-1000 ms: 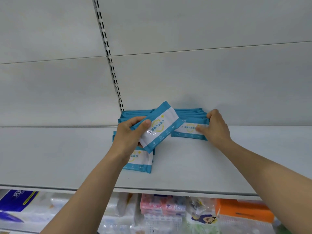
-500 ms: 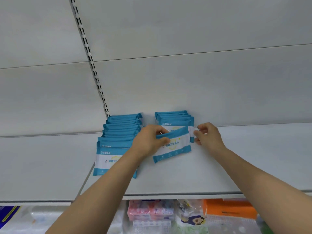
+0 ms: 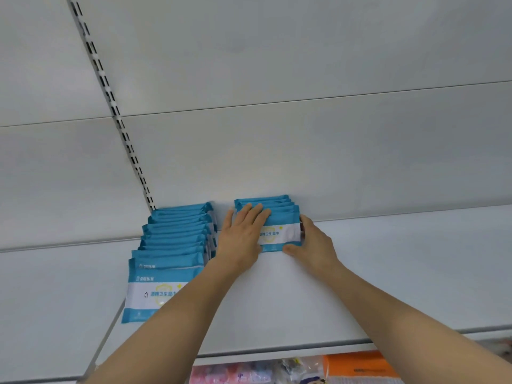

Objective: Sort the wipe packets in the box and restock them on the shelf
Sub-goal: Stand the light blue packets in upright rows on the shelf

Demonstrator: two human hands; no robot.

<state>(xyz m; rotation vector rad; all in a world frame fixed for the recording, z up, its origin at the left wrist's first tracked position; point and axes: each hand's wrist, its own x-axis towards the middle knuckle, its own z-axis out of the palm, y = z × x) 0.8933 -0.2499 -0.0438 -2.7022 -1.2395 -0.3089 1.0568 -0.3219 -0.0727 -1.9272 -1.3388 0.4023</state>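
Observation:
Two rows of blue-and-white wipe packets stand on the white shelf point(image 3: 304, 300). The longer left row point(image 3: 171, 245) runs from the back wall toward the front edge. The short right row point(image 3: 279, 220) leans against the back wall. My left hand point(image 3: 242, 236) lies flat with straight fingers on the front packet point(image 3: 282, 235) of the right row, covering its left part. My right hand point(image 3: 313, 242) touches that packet's right end, thumb at its lower edge. The box is out of view.
A slotted upright rail point(image 3: 116, 115) runs down the back panel to the left row. Below the shelf edge sit pink packs point(image 3: 230, 374) and an orange pack point(image 3: 360, 368). Bare shelf stretches to the right of the right row.
My left hand carried the loose packet to the right row and now presses it flat against the stack; my right hand moved to its right end. The view shifted left and closer.

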